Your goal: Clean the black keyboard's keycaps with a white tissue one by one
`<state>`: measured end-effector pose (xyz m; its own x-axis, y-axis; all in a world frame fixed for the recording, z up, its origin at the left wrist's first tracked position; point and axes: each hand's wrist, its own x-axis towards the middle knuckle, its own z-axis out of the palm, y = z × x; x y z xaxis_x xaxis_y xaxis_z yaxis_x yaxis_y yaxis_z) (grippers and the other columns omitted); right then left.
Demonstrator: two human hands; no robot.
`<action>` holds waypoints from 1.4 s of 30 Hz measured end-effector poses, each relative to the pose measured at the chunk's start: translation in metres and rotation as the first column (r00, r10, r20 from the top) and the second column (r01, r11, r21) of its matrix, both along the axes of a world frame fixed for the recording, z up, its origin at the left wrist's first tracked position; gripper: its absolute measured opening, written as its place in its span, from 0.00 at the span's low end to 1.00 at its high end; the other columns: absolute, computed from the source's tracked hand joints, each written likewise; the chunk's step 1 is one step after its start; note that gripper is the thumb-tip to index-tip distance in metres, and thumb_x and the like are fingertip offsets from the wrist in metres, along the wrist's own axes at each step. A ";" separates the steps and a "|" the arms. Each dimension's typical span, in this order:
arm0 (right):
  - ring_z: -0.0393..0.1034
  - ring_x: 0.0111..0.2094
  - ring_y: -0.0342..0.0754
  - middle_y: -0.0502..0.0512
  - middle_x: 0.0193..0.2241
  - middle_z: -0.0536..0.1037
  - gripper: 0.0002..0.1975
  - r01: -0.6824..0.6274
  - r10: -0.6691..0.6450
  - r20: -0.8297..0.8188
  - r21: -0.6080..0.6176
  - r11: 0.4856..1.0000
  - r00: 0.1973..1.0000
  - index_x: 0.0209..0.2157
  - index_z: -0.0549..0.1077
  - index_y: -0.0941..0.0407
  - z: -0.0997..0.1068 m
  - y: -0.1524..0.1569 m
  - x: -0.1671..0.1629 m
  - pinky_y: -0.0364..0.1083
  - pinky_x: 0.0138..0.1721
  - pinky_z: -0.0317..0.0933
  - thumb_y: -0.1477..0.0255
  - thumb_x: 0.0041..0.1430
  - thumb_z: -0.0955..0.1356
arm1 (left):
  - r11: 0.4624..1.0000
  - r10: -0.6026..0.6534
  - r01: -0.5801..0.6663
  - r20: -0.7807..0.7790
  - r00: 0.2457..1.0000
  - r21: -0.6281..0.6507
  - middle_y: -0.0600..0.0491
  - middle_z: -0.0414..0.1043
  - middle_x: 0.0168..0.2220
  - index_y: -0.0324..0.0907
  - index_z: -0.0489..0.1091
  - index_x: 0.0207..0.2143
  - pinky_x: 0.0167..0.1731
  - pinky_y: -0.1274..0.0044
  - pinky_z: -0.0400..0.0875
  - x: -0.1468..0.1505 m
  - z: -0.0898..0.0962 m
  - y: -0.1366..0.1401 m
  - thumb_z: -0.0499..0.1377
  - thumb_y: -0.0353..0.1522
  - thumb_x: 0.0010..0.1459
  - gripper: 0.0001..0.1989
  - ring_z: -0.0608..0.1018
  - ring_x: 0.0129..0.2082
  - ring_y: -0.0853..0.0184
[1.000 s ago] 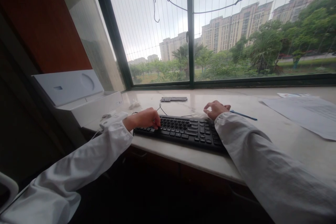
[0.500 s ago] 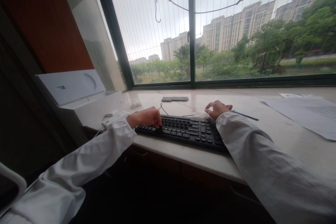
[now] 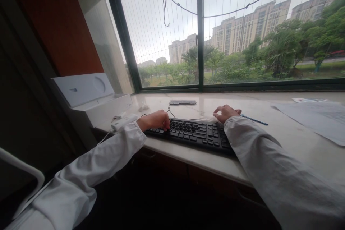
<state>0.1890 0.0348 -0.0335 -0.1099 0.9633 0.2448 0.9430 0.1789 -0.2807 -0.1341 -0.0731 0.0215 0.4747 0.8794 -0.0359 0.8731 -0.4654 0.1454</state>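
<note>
A black computer keyboard (image 3: 194, 134) lies near the front edge of the marble sill. At its left part is my left hand (image 3: 157, 119), fingers curled down with the tips on the keys; anything pinched there is hidden. Beyond the keyboard's right end my right hand (image 3: 225, 113) is raised with thumb and forefinger curled together. I cannot make out what, if anything, they pinch. Just left of these fingers lies a whitish crumpled thing (image 3: 206, 118). A thin blue stick (image 3: 256, 119) extends to the right from behind the right hand; whether it is held cannot be told.
A narrow grey strip (image 3: 182, 102) lies behind the keyboard. On the left stand an open white box (image 3: 107, 104) and a white device with a cable (image 3: 124, 121). Papers (image 3: 312, 116) lie at the right. A window (image 3: 172, 87) closes off the back.
My view has shifted slightly, so the whole scene sits a little farther right. Both hands keep nearly the same places relative to the keyboard.
</note>
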 end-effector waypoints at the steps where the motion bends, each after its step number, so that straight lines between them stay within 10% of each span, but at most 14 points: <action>1: 0.66 0.46 0.57 0.59 0.45 0.71 0.15 -0.003 0.003 0.000 0.002 1.000 1.000 0.40 0.78 0.49 0.000 0.000 0.000 0.61 0.50 0.51 0.60 0.56 0.64 | 1.000 -0.006 0.006 0.005 1.000 -0.003 0.54 0.80 0.28 0.43 0.80 0.29 0.33 0.85 0.71 0.000 0.000 0.000 0.64 0.22 0.45 0.09 0.80 0.30 0.70; 15: 0.67 0.45 0.57 0.59 0.45 0.72 0.15 0.003 -0.003 0.015 -0.017 1.000 1.000 0.39 0.79 0.49 0.001 -0.003 0.001 0.61 0.49 0.53 0.61 0.55 0.65 | 0.991 -0.073 0.074 0.019 0.997 -0.112 0.52 0.79 0.25 0.41 0.80 0.27 0.30 0.80 0.72 -0.002 0.000 0.016 0.64 0.22 0.45 0.08 0.80 0.27 0.68; 24: 0.68 0.44 0.56 0.59 0.45 0.71 0.14 -0.005 0.005 0.028 0.003 1.000 1.000 0.40 0.78 0.50 0.005 -0.008 -0.001 0.58 0.47 0.53 0.62 0.56 0.65 | 0.995 0.033 -0.058 0.277 0.960 0.081 0.52 0.81 0.35 0.43 0.80 0.38 0.39 0.79 0.72 -0.029 -0.015 -0.015 0.63 0.32 0.54 0.09 0.81 0.37 0.66; 32: 0.67 0.46 0.56 0.58 0.45 0.70 0.13 -0.007 0.006 0.050 0.024 1.000 0.999 0.39 0.77 0.50 0.003 -0.006 0.001 0.56 0.46 0.52 0.64 0.57 0.64 | 0.983 -0.050 0.019 0.169 0.984 0.182 0.52 0.80 0.40 0.46 0.78 0.43 0.42 0.77 0.72 -0.023 -0.021 -0.037 0.55 0.27 0.59 0.14 0.80 0.41 0.66; 38: 0.66 0.47 0.55 0.59 0.47 0.70 0.14 -0.007 0.007 0.046 0.010 1.000 0.999 0.41 0.76 0.51 0.004 -0.008 0.001 0.56 0.48 0.50 0.63 0.58 0.63 | 0.983 0.051 -0.086 0.211 0.976 0.164 0.53 0.81 0.36 0.44 0.80 0.38 0.42 0.77 0.73 -0.017 -0.013 -0.026 0.59 0.29 0.56 0.11 0.81 0.39 0.66; 42: 0.66 0.48 0.56 0.60 0.47 0.70 0.16 -0.024 0.023 0.048 0.028 0.999 0.999 0.43 0.74 0.53 0.003 -0.007 0.002 0.56 0.48 0.49 0.61 0.60 0.62 | 0.912 0.071 -0.163 0.248 0.966 0.377 0.54 0.80 0.39 0.46 0.79 0.41 0.47 0.74 0.72 -0.020 0.006 0.004 0.57 0.32 0.59 0.11 0.80 0.41 0.65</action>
